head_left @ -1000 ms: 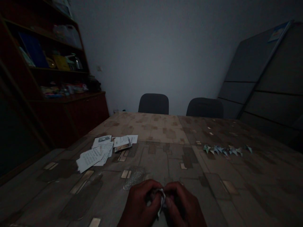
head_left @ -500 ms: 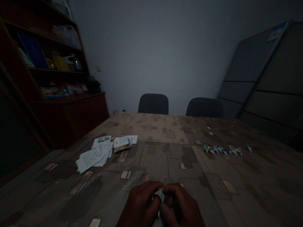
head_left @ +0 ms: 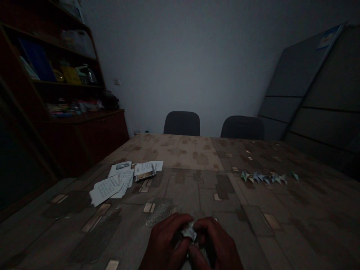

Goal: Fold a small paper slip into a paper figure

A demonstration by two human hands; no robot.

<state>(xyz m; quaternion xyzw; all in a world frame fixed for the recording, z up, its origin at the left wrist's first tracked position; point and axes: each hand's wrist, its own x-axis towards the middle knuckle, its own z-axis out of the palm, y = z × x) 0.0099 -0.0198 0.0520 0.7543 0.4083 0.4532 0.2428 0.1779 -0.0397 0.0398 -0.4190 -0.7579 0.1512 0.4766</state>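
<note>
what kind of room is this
Probably an office or meeting room, dimly lit. A large table with a patterned cover has two dark office chairs on its far side, a wooden shelf unit holds folders and supplies, and partition panels lean on the right wall.

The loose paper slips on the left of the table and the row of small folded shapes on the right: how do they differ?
The paper slips lie flat, white and overlapping in a loose pile; the folded shapes stand creased and pointed, bluish-green, in a neat row. The slips look larger, each shape much smaller. Both rest on the patterned table, away from the hands.
</note>
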